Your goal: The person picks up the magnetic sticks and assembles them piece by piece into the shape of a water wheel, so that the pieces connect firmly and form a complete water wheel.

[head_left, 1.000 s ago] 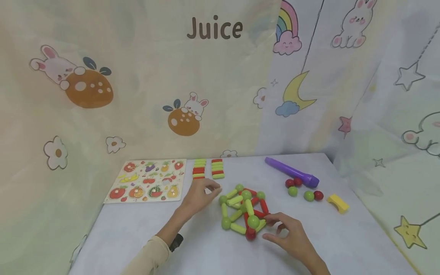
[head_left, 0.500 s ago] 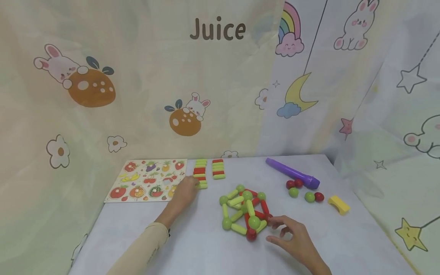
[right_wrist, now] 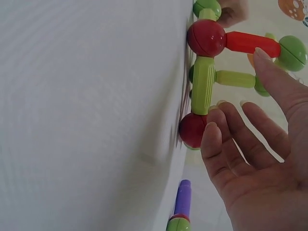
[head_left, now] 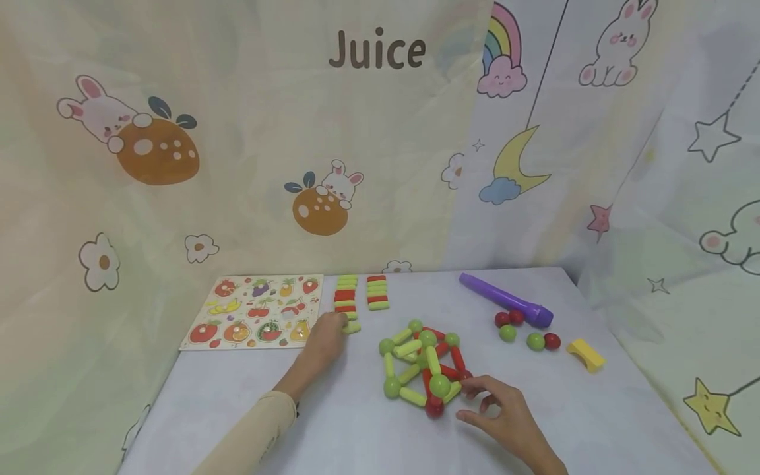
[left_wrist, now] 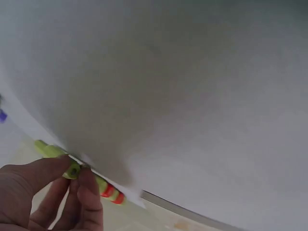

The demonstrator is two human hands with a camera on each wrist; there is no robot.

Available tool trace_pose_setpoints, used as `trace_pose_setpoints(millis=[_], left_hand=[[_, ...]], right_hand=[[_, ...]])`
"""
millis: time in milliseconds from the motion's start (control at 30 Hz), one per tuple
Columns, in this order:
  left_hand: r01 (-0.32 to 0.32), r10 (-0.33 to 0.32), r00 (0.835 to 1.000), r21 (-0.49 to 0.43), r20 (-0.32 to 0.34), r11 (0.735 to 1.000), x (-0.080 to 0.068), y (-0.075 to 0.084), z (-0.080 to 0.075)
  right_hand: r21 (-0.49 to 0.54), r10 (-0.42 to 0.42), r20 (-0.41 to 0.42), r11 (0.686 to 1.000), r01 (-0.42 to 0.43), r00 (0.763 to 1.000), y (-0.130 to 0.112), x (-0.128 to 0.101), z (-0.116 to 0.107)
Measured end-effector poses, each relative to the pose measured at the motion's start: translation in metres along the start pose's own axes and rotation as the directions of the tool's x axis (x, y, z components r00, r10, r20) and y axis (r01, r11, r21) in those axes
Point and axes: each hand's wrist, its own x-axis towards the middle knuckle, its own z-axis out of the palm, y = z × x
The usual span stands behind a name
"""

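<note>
My left hand [head_left: 325,336] is at the near end of the left row of short red and green sticks [head_left: 346,295]. In the left wrist view, its thumb and fingers pinch a green magnetic stick [left_wrist: 72,171], seen end-on. A frame of balls and sticks [head_left: 439,385], green and red, stands mid-table. Beside its right side is my right hand [head_left: 507,419], fingers loosely bent and holding nothing. In the right wrist view, the fingertips lie close to a red ball [right_wrist: 193,130] and a green stick [right_wrist: 204,84]; whether they touch cannot be told.
A fruit puzzle board [head_left: 252,313] lies at the back left. A second stick row [head_left: 377,293] sits right of the first. Toward the back right are a purple microphone-shaped tube [head_left: 505,299], several loose red and green balls [head_left: 536,341] and a yellow arch block [head_left: 586,355].
My left hand has moved left, from beside the ball-and-stick frame to the stick row, and now pinches a green stick, pulled slightly toward me. The right hand has barely moved.
</note>
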Motion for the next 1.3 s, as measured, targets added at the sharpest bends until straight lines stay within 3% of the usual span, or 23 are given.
trace_pose_setpoints(millis=[100,233,333,433,667,933,1133,1300], left_hand=[[0.053,-0.051,0.998,-0.120,0.024,0.991,-0.008,0.008,-0.006],[0.147,-0.112,0.986,-0.327,0.123,0.933,-0.026,0.026,-0.017],[0.164,-0.085,0.978,-0.459,0.188,0.873,-0.039,0.042,-0.022],[0.127,-0.022,0.978,-0.507,0.209,0.853,-0.051,0.058,-0.021],[0.049,0.049,0.984,-0.526,0.170,0.849,-0.065,0.074,-0.005],[0.042,0.059,0.984,-0.541,0.169,0.840,-0.071,0.076,0.005],[0.033,0.099,0.967,-0.502,0.234,0.864,-0.064,0.069,-0.006],[-0.006,0.166,0.945,-0.493,0.282,0.870,-0.050,0.055,-0.008]], right_hand=[[0.006,0.005,0.011,1.000,-0.005,1.000,-0.001,0.000,0.000],[0.004,-0.006,0.013,1.000,0.006,1.000,-0.001,-0.001,0.000],[-0.006,-0.003,0.013,1.000,0.003,1.000,0.000,-0.001,0.000],[-0.008,0.015,0.020,1.000,-0.015,1.000,0.000,-0.001,0.001],[0.006,-0.014,0.028,1.000,0.014,1.000,0.001,-0.001,0.004],[0.011,0.004,0.052,1.000,-0.004,0.999,-0.002,-0.002,0.004],[-0.052,0.023,0.011,0.998,-0.023,1.000,-0.005,0.002,0.009],[-0.093,0.054,0.037,0.994,-0.050,0.998,-0.005,0.006,0.010]])
